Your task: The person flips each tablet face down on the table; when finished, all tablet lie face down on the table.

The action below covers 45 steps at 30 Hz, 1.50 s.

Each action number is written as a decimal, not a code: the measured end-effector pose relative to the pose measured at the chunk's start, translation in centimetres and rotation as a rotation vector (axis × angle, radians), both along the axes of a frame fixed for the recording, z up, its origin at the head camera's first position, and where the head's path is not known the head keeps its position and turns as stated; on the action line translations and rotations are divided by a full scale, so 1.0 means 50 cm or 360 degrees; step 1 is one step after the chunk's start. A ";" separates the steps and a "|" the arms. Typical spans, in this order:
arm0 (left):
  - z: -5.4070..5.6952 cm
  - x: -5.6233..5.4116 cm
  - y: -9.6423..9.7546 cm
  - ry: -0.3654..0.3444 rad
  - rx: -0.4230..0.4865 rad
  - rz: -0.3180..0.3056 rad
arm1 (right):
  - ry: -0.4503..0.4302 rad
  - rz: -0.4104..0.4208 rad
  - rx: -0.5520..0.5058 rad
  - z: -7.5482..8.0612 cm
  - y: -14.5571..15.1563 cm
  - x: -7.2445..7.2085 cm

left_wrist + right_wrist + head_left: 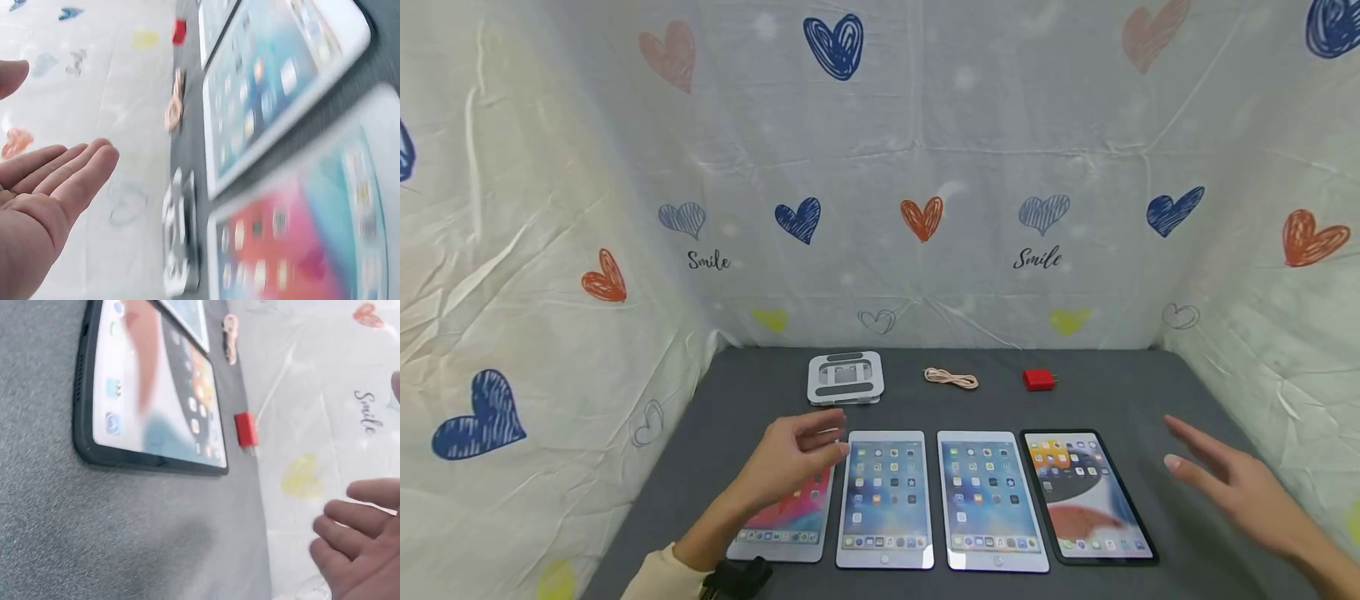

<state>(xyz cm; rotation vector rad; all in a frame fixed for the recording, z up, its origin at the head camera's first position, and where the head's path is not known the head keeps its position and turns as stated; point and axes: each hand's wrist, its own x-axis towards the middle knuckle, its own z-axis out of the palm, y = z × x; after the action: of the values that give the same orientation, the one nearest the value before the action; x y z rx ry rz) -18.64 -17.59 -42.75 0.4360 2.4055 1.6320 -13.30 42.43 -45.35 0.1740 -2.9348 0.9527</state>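
Several tablets with lit screens lie side by side on the dark grey table. My left hand hovers over the leftmost white tablet, hiding its upper part; its fingers are extended and hold nothing. To the right of it are a second white tablet and a third white tablet. At the right end is a black-framed tablet. My right hand is in the air to the right of that black one, apart from it, with fingers spread and nothing in them.
Behind the tablets, from left to right, sit a folded silver stand, a coiled pale pink cable and a red charger plug. White sheeting printed with hearts borders the table at the back and both sides.
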 end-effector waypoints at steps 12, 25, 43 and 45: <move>-0.029 -0.020 0.163 -0.0432 0.0374 -0.0303 | -0.0573 0.0419 -0.0975 0.023 0.030 -0.034; -0.070 -0.022 0.341 -0.0922 0.0641 -0.0436 | -0.1213 0.0394 -0.1205 0.015 0.039 -0.059; -0.127 -0.011 0.502 -0.1267 0.0761 -0.0145 | -0.1264 0.0359 -0.1265 -0.024 0.037 -0.052; -0.126 -0.009 0.507 -0.1283 0.0781 -0.0118 | -0.1276 0.0349 -0.1263 -0.028 0.038 -0.051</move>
<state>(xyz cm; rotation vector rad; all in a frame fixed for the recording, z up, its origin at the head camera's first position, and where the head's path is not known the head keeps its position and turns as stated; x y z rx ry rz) -19.08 7.74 -49.07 -0.0767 1.3966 1.8744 -15.86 44.35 -46.73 0.0787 -2.8191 2.6285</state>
